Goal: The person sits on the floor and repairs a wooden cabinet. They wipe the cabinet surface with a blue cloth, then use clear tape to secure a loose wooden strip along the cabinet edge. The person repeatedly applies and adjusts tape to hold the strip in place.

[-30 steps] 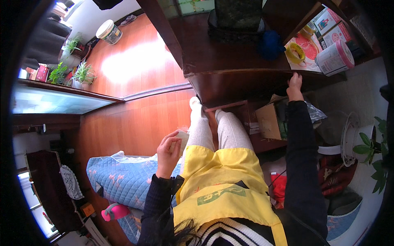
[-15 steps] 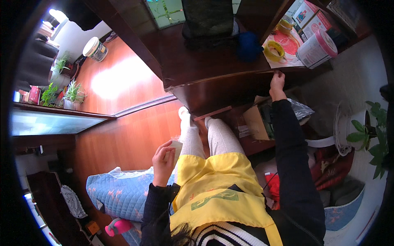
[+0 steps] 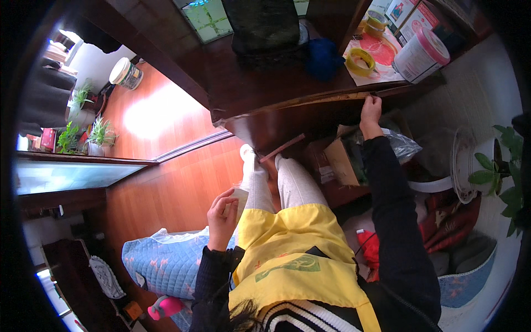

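Cabinet edge (image 3: pixel 310 101) lies at 12 o'clock from the right hand (image 3: pixel 371 113), directly at its fingertips. Its long axis runs from just below 9 o'clock to just above 3 o'clock, across the line of the forearm. The right hand is nearer; its fingers are narrow and bunched, but whether they grip the edge cannot be told. Near it, an open carton (image 3: pixel 342 161) sits at 7 o'clock and a silvery plastic bag (image 3: pixel 404 145) at 5 o'clock. Beyond the edge, a yellow tape roll (image 3: pixel 360 52) stands near 12 o'clock and a pink-lidded canister (image 3: pixel 417 60) between 1 and 2. Well apart, between 7 and 8 o'clock, the left hand (image 3: pixel 222 218) is half curled beside a translucent sheet (image 3: pixel 240 197); its hold cannot be confirmed.
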Action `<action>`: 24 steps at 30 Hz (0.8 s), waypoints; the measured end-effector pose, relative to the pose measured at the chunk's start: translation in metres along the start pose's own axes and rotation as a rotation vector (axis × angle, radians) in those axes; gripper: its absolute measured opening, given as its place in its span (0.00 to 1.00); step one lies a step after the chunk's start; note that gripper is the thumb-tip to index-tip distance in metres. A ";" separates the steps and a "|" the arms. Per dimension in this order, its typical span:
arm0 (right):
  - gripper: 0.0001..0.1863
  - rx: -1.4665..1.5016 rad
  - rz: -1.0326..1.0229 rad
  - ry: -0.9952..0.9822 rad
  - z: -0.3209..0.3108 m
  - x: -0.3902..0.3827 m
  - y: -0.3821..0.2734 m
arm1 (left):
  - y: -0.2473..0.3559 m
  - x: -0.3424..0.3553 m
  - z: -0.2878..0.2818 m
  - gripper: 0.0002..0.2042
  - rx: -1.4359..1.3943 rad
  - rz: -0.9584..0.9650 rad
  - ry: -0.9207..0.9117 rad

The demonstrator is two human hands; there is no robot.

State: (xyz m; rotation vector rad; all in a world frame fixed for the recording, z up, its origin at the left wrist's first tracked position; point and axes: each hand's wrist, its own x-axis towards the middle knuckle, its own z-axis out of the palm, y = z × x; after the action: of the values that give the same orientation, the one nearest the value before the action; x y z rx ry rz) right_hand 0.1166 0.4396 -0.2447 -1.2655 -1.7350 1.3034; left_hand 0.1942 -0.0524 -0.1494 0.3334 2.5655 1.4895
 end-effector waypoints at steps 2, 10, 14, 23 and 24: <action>0.17 -0.026 0.027 0.004 -0.005 -0.006 0.000 | 0.001 -0.001 0.000 0.02 0.017 0.019 -0.008; 0.15 0.022 0.004 0.015 -0.010 -0.017 -0.001 | 0.002 -0.007 -0.005 0.03 0.022 0.017 -0.015; 0.15 0.035 -0.004 0.020 -0.013 -0.019 0.005 | -0.002 -0.010 -0.006 0.03 0.016 0.004 -0.007; 0.19 0.002 -0.052 0.075 -0.011 -0.012 0.007 | 0.001 -0.010 -0.008 0.03 0.009 0.050 -0.006; 0.19 -0.006 -0.056 0.067 -0.011 -0.012 0.008 | 0.002 -0.010 -0.008 0.03 0.005 0.038 -0.009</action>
State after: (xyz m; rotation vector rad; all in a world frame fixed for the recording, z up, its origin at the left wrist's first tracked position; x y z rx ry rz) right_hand 0.1327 0.4322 -0.2477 -1.2408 -1.7164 1.2115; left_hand 0.2018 -0.0613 -0.1436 0.3908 2.5702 1.4910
